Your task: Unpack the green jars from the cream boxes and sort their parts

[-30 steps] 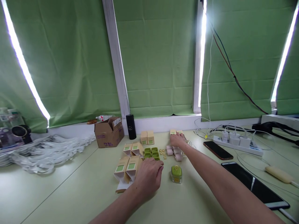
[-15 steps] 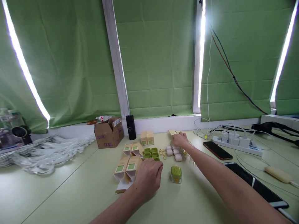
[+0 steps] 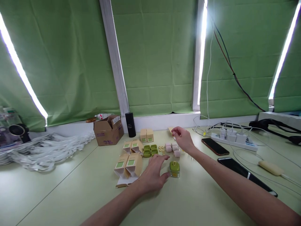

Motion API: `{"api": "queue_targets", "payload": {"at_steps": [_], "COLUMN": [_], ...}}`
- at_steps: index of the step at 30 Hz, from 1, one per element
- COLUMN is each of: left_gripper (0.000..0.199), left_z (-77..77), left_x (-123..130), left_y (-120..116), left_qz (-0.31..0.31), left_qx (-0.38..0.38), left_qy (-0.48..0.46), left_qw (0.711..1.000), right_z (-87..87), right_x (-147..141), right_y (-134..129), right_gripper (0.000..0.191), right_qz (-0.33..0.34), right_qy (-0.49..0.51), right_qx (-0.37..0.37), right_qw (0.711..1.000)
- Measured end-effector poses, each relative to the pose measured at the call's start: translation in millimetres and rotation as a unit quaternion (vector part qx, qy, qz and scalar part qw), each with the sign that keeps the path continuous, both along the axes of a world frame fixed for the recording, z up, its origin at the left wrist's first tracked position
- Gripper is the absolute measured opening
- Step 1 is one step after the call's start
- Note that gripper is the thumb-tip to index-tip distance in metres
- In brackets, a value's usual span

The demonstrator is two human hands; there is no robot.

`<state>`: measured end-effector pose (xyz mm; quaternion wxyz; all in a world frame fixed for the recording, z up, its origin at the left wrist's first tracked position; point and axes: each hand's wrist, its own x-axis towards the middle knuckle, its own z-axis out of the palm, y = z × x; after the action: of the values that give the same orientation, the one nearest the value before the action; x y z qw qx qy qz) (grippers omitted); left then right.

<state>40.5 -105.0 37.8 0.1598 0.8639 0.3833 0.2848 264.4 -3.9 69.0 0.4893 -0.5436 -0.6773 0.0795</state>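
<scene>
My right hand (image 3: 182, 138) is closed in a pinch on a thin beige card (image 3: 170, 129), mostly hidden behind the fingers. Fingers spread, my left hand (image 3: 155, 173) is open over the table, close to a small clear jar with a green lid (image 3: 174, 169). A loop-like knob shows on top of that lid. Several pale pink blocks (image 3: 168, 147) sit beneath my right hand, beside small yellow pieces (image 3: 161, 149). Left of these are green square lids (image 3: 150, 151). Clear containers behind my right wrist are partly hidden.
Open beige cartons (image 3: 134, 163) stand left of my left hand, with closed ones (image 3: 146, 135) farther back. A cardboard box (image 3: 108, 131) and black cylinder (image 3: 130, 125) are behind. To the right lie phones (image 3: 215, 146), a power strip (image 3: 235, 142) and cables; white straps (image 3: 54, 150) are at left.
My right hand has lifted slightly, the beige card now tilted at its fingertips. My left hand has opened and moved right towards the green-lidded jar. The view has shifted slightly.
</scene>
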Motion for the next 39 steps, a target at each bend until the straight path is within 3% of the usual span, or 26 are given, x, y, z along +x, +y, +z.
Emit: {"api": "queue_targets", "payload": {"at_steps": [2, 6, 10, 14, 19, 24, 30, 35, 39], "left_gripper": [0.060, 0.063, 0.048, 0.031, 0.041, 0.048, 0.047, 0.052, 0.051], "left_z": [2.9, 9.9, 9.5, 1.3, 5.1, 16.3, 5.7, 3.4, 6.8], "left_x": [4.3, 13.5, 22.0, 22.0, 7.2, -1.6, 0.6, 0.6, -0.5], "left_y": [-1.2, 0.2, 5.9, 12.2, 23.3, 33.6, 35.4, 33.3, 29.1], "left_qz": [-0.009, -0.025, -0.038, -0.022, 0.078, 0.097, 0.159, 0.116, 0.114], "left_qx": [-0.022, -0.049, -0.048, -0.075, -0.138, -0.125, -0.057, -0.059, -0.078], "left_qy": [0.011, 0.034, 0.058, 0.019, -0.107, -0.190, -0.208, -0.262, -0.311], "left_qw": [1.000, 0.998, 0.996, 0.997, 0.981, 0.969, 0.963, 0.956, 0.940], "right_z": [-15.3, -49.4, -66.3, -67.7, -61.2, -54.4, -59.0, -62.6, -66.1], "right_x": [-2.6, -5.3, -6.3, -7.8, -13.7, -25.9, -34.1, -30.9, -27.5], "right_y": [-14.5, -28.1, -28.3, -30.6, -46.2, -65.7, -69.9, -65.3, -60.7], "right_gripper": [0.024, 0.022, 0.025, 0.030, 0.037, 0.049, 0.044, 0.038, 0.034], "right_qz": [0.027, 0.109, 0.118, 0.134, 0.176, 0.281, 0.358, 0.409, 0.398], "right_qy": [0.043, 0.244, 0.296, 0.309, 0.322, 0.389, 0.438, 0.502, 0.525], "right_qx": [0.002, -0.052, -0.088, -0.106, -0.153, -0.207, -0.227, -0.250, -0.254], "right_qw": [0.999, 0.962, 0.944, 0.936, 0.918, 0.853, 0.793, 0.720, 0.708]}}
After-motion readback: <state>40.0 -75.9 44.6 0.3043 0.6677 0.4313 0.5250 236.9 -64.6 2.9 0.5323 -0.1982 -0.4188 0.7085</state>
